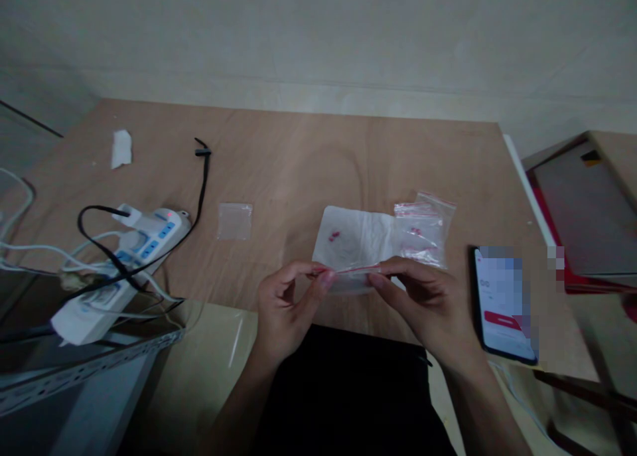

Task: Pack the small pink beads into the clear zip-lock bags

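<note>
Head camera view: a small clear bag (pixel 351 284) is held up low in the middle of the frame, right between two bare hands. The left hand (pixel 284 306) pinches one end with its thumb and finger, and the right hand (pixel 428 304) pinches the other end. Both hands are about as near to it as each other. The bag's long way runs from left to right, with a thin red line along its top edge. Just above it in the frame lies a white sheet (pixel 378 233) with tiny pink bits (pixel 333 236) near its left side. More bags (pixel 423 233) lie in a pile at the sheet's right end. Some things are hard to see. Fingers hide both ends of the bag, and it is too dim to tell if its top is sealed or if anything is inside. The bag covers part of the sheet's bottom edge, and I cannot tell if they touch. Blurry squares hide part of the phone (pixel 497 297) at the right.
</note>
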### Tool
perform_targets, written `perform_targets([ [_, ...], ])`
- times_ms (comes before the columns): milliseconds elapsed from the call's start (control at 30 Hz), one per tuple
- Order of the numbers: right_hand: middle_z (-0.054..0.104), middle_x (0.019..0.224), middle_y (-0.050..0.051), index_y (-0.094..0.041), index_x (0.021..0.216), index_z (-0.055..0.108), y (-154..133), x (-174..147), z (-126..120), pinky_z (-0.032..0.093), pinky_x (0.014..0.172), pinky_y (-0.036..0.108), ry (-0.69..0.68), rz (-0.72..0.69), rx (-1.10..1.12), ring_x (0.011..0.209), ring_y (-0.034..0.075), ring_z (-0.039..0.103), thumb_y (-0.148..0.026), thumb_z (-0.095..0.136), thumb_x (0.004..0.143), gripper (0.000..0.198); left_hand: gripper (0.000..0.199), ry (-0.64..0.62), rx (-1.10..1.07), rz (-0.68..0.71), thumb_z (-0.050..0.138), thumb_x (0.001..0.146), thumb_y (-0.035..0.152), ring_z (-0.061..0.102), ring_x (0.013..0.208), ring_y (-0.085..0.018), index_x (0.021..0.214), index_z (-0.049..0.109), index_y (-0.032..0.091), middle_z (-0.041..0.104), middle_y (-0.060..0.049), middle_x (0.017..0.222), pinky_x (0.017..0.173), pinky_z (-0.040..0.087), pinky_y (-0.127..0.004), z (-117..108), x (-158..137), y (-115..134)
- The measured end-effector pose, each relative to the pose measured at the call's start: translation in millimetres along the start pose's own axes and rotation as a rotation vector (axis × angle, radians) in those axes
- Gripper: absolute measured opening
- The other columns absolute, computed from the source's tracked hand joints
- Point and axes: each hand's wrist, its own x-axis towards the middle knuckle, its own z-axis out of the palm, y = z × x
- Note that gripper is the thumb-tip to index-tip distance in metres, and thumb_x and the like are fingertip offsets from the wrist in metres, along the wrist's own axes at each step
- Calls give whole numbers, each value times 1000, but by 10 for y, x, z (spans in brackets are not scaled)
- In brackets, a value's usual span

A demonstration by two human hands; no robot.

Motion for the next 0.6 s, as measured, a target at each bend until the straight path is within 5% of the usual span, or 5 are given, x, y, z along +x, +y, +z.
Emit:
perform_targets([
  [333,70,67,-2,-21,72,70,-34,16,80,50,63,24,75,-70,-7,64,12,64,-19,70,80,9,14,-46,-11,-74,70,82,31,71,70,-17,80,71,17,76,-6,77,65,56,-27,17,5,-7],
  [600,74,76,1,-23,81,73,-25,8,167,54,66,27,-47,-6,122,72,14,67,-24,73,79,3,7,-152,-23,12,69,83,24,70,69,-16,79,72,19,76,-4,75,66,57,-27,21,25,24],
])
